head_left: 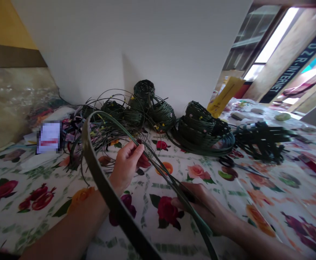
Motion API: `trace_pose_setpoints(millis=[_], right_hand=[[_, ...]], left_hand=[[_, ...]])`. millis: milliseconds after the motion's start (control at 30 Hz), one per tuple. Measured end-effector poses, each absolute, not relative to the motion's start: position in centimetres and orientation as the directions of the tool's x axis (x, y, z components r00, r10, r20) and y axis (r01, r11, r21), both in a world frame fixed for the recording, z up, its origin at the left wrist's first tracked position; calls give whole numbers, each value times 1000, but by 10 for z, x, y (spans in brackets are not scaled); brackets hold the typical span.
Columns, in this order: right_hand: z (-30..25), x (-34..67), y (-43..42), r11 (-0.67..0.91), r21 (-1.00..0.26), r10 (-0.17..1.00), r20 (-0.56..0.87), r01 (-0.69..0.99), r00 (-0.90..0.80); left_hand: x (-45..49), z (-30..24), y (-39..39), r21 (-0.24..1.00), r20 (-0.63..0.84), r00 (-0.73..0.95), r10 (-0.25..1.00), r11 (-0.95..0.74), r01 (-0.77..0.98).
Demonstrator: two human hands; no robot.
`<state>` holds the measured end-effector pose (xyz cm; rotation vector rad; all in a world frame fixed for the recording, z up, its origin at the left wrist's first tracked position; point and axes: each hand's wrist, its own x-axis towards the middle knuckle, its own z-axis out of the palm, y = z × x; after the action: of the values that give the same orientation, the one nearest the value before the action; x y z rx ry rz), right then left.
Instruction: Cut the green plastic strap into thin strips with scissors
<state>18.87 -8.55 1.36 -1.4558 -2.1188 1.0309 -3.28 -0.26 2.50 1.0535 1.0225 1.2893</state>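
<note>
Long dark green strips (160, 169) run between my two hands over the flowered tablecloth. My left hand (126, 162) pinches them between thumb and fingers near the middle of the view. Lower right, my right hand (198, 202) is wrapped around the same strips; part of its fingers is hidden behind them. One broad strip (98, 177) arches up beyond my left hand and loops back toward me, crossing in front of my left forearm. Past my hands, small woven green baskets (161, 113) with tiny yellow flowers sit in a tangle of thin strands (111, 135).
More woven baskets (198, 126) stand right of centre, beside a heap of flat green strips (263, 139). Black-handled scissors (239, 166) lie in front of them. A yellow packet (225, 95) leans behind. A pale wall (174, 47) rises at the back; plastic-wrapped items are at left.
</note>
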Motion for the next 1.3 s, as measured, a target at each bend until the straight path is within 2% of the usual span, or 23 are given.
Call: trace_pose_setpoints(millis=[267, 733, 1033, 1167, 1300], right_hand=[[15, 188, -80, 100, -758, 912, -190, 645, -364], [15, 183, -79, 42, -845, 885, -215, 533, -412], [15, 185, -82, 104, -799, 898, -180, 593, -402], [10, 187, -83, 180, -786, 895, -118, 591, -430], [8, 188, -84, 186, -800, 889, -110, 570, -444]], left_hand=[[-36, 28, 0, 976, -10, 77, 997, 27, -215], [-29, 22, -5, 960, -3, 113, 994, 35, -276], [-29, 25, -6, 961, -20, 111, 994, 50, -273], [-29, 25, -6, 967, -26, 111, 993, 53, -248], [-28, 25, -7, 969, -45, 79, 996, 63, -240]])
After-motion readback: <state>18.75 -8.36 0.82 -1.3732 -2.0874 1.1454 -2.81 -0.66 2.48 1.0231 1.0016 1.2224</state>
